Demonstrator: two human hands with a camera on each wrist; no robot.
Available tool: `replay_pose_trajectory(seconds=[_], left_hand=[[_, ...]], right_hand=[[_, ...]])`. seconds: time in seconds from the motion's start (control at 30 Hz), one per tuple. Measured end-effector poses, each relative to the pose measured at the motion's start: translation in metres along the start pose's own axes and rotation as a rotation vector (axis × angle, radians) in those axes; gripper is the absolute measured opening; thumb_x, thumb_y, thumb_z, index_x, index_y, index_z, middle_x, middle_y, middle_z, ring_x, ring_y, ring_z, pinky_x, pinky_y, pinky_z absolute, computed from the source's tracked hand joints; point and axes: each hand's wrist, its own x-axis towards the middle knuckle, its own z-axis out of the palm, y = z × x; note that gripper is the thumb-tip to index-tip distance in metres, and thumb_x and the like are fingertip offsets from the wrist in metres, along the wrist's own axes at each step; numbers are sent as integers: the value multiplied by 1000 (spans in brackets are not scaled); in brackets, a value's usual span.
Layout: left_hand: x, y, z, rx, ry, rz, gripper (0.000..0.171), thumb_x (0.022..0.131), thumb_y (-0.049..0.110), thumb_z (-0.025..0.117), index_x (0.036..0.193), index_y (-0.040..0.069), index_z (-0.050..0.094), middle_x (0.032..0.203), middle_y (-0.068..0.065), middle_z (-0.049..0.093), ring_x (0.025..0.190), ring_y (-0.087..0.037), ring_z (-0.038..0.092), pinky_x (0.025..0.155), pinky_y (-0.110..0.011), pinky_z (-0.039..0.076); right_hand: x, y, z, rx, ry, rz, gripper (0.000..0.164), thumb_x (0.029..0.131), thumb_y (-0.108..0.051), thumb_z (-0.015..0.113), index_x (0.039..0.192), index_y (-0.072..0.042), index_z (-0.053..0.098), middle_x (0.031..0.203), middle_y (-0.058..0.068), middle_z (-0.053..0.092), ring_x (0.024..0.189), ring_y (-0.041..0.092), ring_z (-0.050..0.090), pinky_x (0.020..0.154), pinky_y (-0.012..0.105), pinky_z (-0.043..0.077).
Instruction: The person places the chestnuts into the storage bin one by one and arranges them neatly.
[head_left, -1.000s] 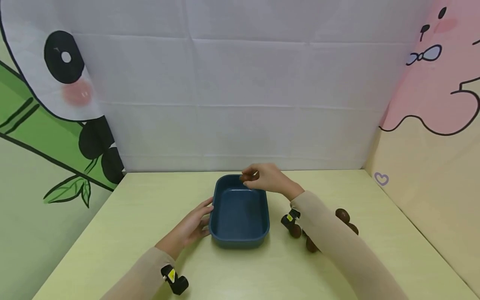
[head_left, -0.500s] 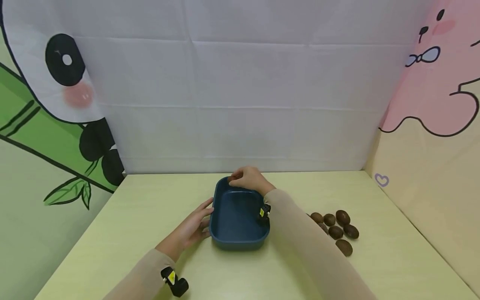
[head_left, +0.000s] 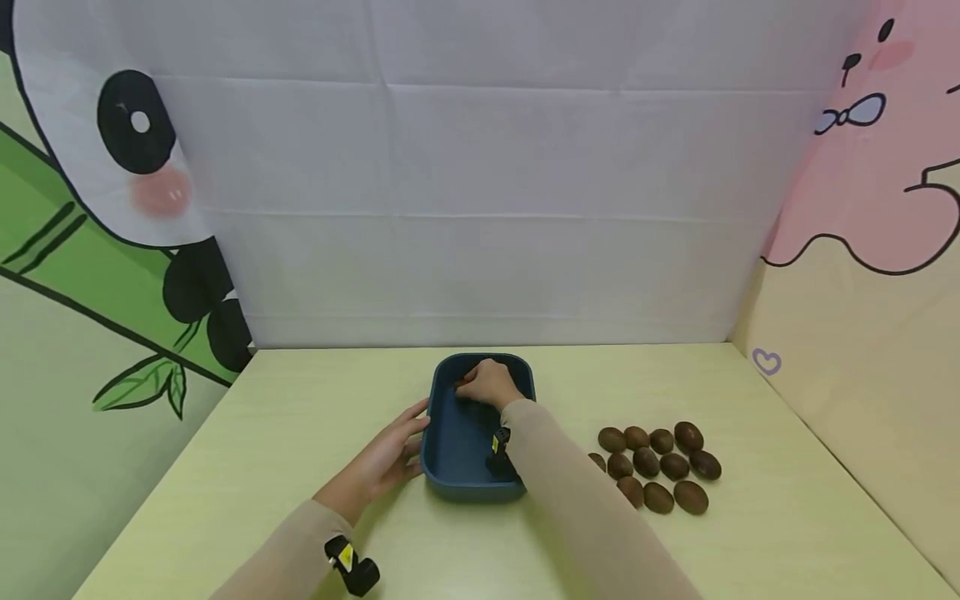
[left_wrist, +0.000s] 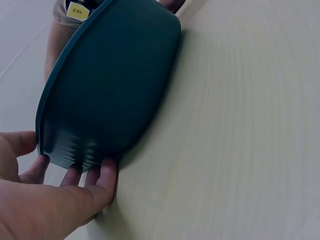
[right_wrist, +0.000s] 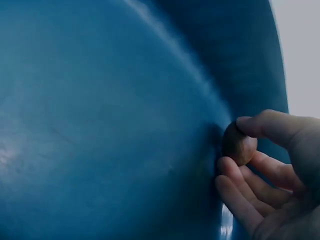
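A deep blue rectangular tray [head_left: 456,433] stands on the pale table. My left hand [head_left: 390,454] rests against its left side, and in the left wrist view the spread fingertips [left_wrist: 108,167] touch the tray's outer wall. My right hand [head_left: 491,383] reaches down inside, at the far part of the tray. Between thumb and fingers it pinches a brown egg-shaped thing [right_wrist: 239,144], low beside the tray's inner wall in the right wrist view. In the head view the hand mostly covers this piece.
Several more brown egg-shaped things [head_left: 646,462] lie in loose rows on the table, right of the tray; the right sleeve [head_left: 585,500] hides part of the nearest ones. A white cloth wall [head_left: 480,208] closes off the back, with painted walls at both sides.
My right hand has moved left and down into the tray with the brown egg-shaped thing. More of the pieces at right show now. The left hand keeps its place on the tray.
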Motion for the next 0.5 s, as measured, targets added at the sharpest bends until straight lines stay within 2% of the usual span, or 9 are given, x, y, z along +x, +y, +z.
replay_pose_trajectory(seconds=[0.13, 0.3, 0.5], left_hand=[[0, 1, 1, -1, 6, -3, 58, 109, 28, 40, 162, 21, 16, 157, -22, 32, 139, -35, 41, 97, -44, 46], [1, 1, 1, -9, 5, -5, 58, 109, 28, 40, 162, 22, 16, 157, -21, 32, 139, -35, 40, 98, -45, 46], [1, 1, 0, -12, 0, -7, 59, 109, 28, 40, 162, 22, 16, 157, -21, 32, 140, -34, 40, 98, -44, 46]], right_hand=[[-4, -1, 0, 17, 26, -19, 29, 88, -20, 78, 108, 1, 76, 106, 15, 73, 97, 30, 67, 84, 42, 54], [-3, -1, 0, 19, 27, -26, 36, 88, -22, 79, 113, 2, 74, 110, 17, 71, 102, 32, 67, 86, 43, 54], [2, -1, -2, -36, -21, -14, 29, 87, -27, 80, 104, -4, 78, 100, 10, 74, 95, 27, 67, 84, 41, 53]])
